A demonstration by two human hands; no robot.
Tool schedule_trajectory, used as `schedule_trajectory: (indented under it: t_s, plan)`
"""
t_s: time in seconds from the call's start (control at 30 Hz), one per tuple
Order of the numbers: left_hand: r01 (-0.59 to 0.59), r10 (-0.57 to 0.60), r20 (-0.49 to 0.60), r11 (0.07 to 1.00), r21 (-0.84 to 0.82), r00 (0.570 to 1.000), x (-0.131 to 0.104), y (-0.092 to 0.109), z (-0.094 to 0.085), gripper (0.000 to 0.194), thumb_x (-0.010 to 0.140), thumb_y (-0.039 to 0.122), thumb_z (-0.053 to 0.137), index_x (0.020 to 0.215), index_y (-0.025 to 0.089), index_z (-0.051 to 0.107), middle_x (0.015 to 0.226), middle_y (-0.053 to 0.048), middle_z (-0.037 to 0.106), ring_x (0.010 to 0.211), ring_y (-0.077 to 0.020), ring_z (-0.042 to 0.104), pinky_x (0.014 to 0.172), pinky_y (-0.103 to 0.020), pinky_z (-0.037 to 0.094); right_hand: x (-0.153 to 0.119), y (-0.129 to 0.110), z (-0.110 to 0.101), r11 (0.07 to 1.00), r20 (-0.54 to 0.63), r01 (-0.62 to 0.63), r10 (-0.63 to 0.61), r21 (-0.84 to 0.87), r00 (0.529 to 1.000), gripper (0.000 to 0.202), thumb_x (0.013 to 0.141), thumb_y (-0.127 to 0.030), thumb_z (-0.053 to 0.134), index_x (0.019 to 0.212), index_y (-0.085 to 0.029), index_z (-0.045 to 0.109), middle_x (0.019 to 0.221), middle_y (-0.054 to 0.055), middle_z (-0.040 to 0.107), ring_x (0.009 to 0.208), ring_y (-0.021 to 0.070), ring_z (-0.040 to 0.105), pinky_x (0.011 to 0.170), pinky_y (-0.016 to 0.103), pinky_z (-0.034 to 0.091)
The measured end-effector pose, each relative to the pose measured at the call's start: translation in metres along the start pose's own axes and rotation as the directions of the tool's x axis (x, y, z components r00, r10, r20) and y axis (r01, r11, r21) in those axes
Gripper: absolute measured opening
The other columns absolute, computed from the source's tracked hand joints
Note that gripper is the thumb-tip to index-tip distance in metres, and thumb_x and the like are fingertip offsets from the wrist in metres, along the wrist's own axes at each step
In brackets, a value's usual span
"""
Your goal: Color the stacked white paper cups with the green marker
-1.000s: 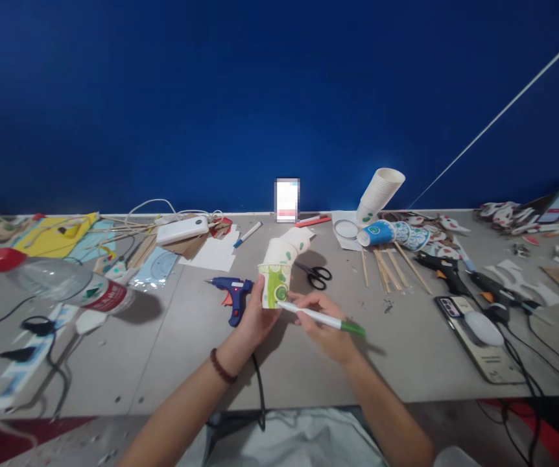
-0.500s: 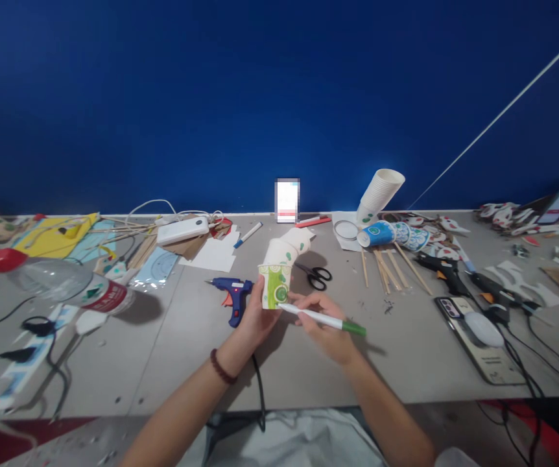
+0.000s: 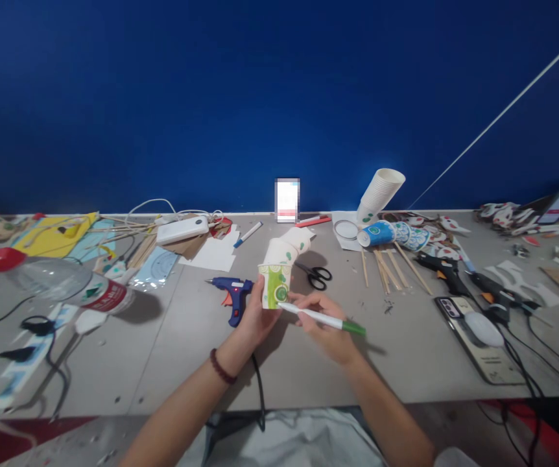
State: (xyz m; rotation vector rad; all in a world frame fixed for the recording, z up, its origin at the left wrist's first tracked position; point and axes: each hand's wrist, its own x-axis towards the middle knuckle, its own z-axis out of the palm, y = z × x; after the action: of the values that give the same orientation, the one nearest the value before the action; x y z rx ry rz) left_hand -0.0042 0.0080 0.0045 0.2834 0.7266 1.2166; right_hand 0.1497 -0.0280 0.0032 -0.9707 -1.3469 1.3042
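Left hand (image 3: 254, 321) partly behind cups (image 3: 274, 285), some fingers hidden; phone (image 3: 287, 200) screen pixelated. Cups are over worktop (image 3: 303, 376), tilted, within left fingers, which wrap the nearest. Right hand (image 3: 331, 338) fingers pinch pen (image 3: 327, 318), tip at nearest cup; contact unclear.

Green-and-white patterned paper cup (image 3: 272, 287) held in left hand (image 3: 259, 319); slim white green-ended marker (image 3: 321, 317) pinched in right hand (image 3: 327, 331), tip positioned at cup's lower wall.
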Motion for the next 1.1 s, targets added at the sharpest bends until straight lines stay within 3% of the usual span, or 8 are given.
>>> schedule_trajectory:
  t_s: [0.2, 0.47, 0.7, 0.97, 1.1]
  plan:
    - [0.025, -0.025, -0.004, 1.000, 0.013, 1.000, 0.0005, 0.0002, -0.0014, 0.048, 0.083, 0.055, 0.063, 0.104, 0.013, 0.071, 0.098, -0.010, 0.074, 0.070, -0.0176, 0.064, 0.066, -0.030, 0.050, 0.0007, -0.0025, 0.0002, 0.999, 0.034, 0.049, -0.049, 0.013, 0.998, 0.008, 0.085, -0.030, 0.068, 0.086, -0.024, 0.062, 0.105, 0.009, 0.077, 0.123, 0.0304, 0.064, 0.084, 0.043, 0.061]
    - [-0.005, 0.005, -0.002, 1.000, 0.005, 1.000, 0.0001, 0.0006, -0.0002, 0.045, 0.082, 0.052, 0.064, 0.101, 0.011, 0.071, 0.093, -0.010, 0.073, 0.076, -0.0191, 0.065, 0.074, -0.030, 0.050, 0.0013, -0.0013, 0.0004, 0.999, 0.008, 0.004, -0.004, 0.035, 1.000, 0.009, 0.086, -0.030, 0.067, 0.089, -0.025, 0.060, 0.115, 0.009, 0.075, 0.119, 0.0280, 0.067, 0.084, 0.042, 0.062]
    - [0.018, -0.018, -0.010, 1.000, 0.014, 1.000, 0.0006, 0.0001, -0.0019, 0.046, 0.085, 0.054, 0.060, 0.102, 0.013, 0.072, 0.094, -0.009, 0.074, 0.072, -0.0188, 0.065, 0.068, -0.030, 0.050, 0.0014, -0.0033, 0.0011, 0.999, 0.037, 0.019, -0.020, 0.033, 0.999, 0.010, 0.085, -0.032, 0.067, 0.084, -0.025, 0.061, 0.095, 0.007, 0.076, 0.124, 0.0296, 0.063, 0.083, 0.041, 0.062]
    - [0.011, -0.012, 0.006, 1.000, 0.008, 1.000, -0.0001, 0.0005, -0.0005, 0.043, 0.085, 0.053, 0.061, 0.099, 0.014, 0.072, 0.093, -0.008, 0.074, 0.072, -0.0183, 0.065, 0.069, -0.031, 0.052, 0.0012, 0.0018, -0.0003, 1.000, -0.001, 0.000, 0.000, 0.015, 1.000, 0.013, 0.085, -0.036, 0.068, 0.088, -0.025, 0.062, 0.105, 0.009, 0.075, 0.122, 0.0301, 0.065, 0.079, 0.039, 0.063]
    - [0.024, -0.024, 0.006, 1.000, 0.004, 1.000, 0.0013, -0.0004, -0.0024, 0.046, 0.085, 0.054, 0.061, 0.102, 0.013, 0.073, 0.095, -0.009, 0.074, 0.071, -0.0173, 0.065, 0.066, -0.029, 0.051, 0.0009, 0.0020, -0.0006, 1.000, 0.010, 0.017, -0.017, 0.022, 1.000, 0.013, 0.086, -0.036, 0.067, 0.085, -0.025, 0.061, 0.096, 0.007, 0.075, 0.122, 0.0303, 0.065, 0.078, 0.039, 0.063]
